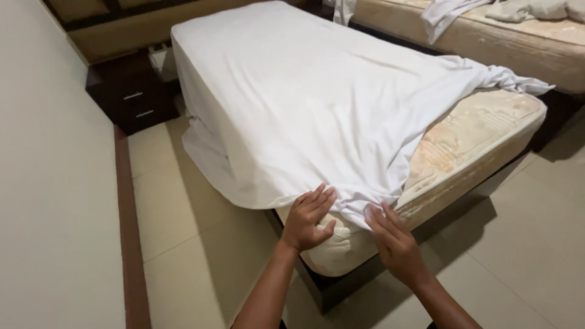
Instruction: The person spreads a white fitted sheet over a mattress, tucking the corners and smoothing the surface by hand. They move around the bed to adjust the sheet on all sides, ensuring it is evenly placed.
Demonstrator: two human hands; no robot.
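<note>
Both hands meet at the near corner of the mattress (475,131). Left hand (309,218) lies flat with fingers spread on the white sheet (292,97), gripping nothing; right hand (395,239) pinches the sheet's edge just beside it. Beyond the grip, the sheet covers most of the bed; to the right, bare mattress shows and the far corner is bunched, untucked.

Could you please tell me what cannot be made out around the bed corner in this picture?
- Head view: mattress top, mostly hidden under the white sheet.
- Left hand and right hand: whether they grip the sheet is unclear.
- Second bed: cut off by the top edge.
</note>
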